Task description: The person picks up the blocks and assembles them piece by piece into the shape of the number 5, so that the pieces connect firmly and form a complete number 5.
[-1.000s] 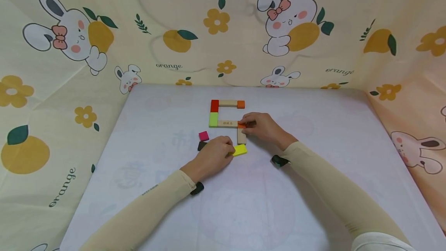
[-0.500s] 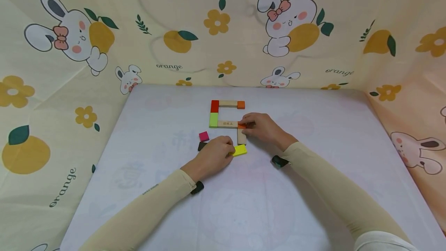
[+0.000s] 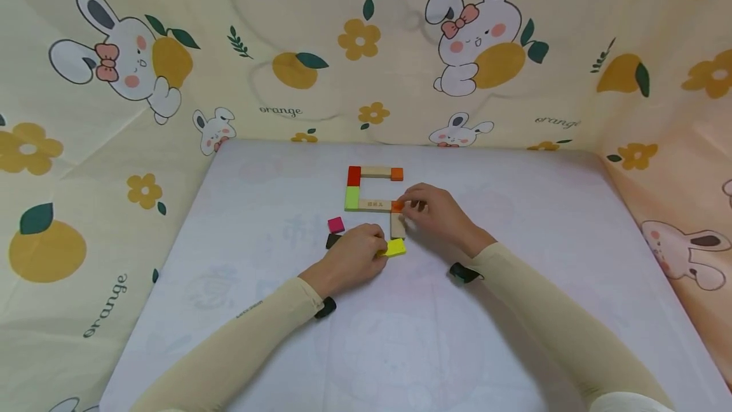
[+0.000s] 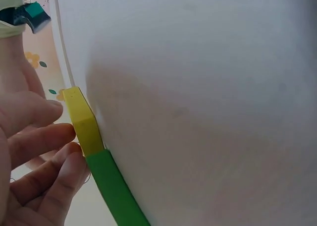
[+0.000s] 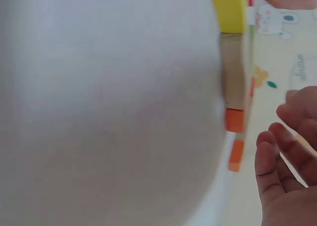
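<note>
My left hand (image 3: 353, 259) pinches the near-left end of a yellow block (image 3: 396, 247); in the left wrist view its fingers bend against that block's side, where a green block (image 4: 116, 189) adjoins it. The head view hides the green block. My right hand (image 3: 437, 212) hovers beside an orange block (image 3: 397, 206), fingers loosely bent, with nothing between them in the right wrist view. A plain wooden block (image 3: 397, 226) runs from this orange block down to the yellow one. A printed wooden block (image 3: 374, 205) joins it on the left.
Further back, a light green block (image 3: 351, 198), a red block (image 3: 354, 175), a wooden block (image 3: 375, 171) and another orange block (image 3: 397, 174) continue the line. A pink block (image 3: 336, 225) and a dark block (image 3: 333, 241) lie left of my left hand on the white table (image 3: 515, 196).
My right hand has drawn slightly to the right, its fingers loosening from the orange block. My left hand stays at the yellow block. The view has shifted a little.
</note>
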{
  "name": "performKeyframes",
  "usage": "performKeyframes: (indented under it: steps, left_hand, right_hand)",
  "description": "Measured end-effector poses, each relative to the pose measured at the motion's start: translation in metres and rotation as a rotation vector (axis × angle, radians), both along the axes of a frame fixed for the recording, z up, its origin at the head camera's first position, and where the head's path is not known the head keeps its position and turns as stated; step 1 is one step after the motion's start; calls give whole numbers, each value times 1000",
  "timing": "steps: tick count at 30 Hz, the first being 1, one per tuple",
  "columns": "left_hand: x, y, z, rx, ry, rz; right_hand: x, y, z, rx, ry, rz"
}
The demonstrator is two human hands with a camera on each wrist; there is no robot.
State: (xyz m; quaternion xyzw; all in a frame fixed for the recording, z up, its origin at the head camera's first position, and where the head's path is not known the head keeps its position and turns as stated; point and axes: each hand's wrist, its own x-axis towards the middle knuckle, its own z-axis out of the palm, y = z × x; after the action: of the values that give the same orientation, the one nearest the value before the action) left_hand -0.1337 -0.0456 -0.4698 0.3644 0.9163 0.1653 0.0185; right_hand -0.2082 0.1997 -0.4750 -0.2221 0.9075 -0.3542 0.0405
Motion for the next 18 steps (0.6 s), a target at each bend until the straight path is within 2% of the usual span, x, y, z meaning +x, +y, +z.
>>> performKeyframes:
  steps: [3, 6, 11, 14, 18]
  left_hand:
    - [-1, -1, 0, 21, -16, 1]
    - [-5, -8, -1, 65, -19, 14]
    - [-12, -30, -1, 148, -6, 47]
    - [-15, -44, 1, 187, -34, 60]
    - [-16, -56, 2, 196, -86, 69]
  right_hand:
    - [11, 9, 8, -28, 36, 39]
    - [23, 16, 13, -14, 72, 122]
    - [39, 24, 5, 47, 77, 264]
    - [47, 25, 0, 61, 63, 318]
    - [53, 23, -1, 67, 90, 366]
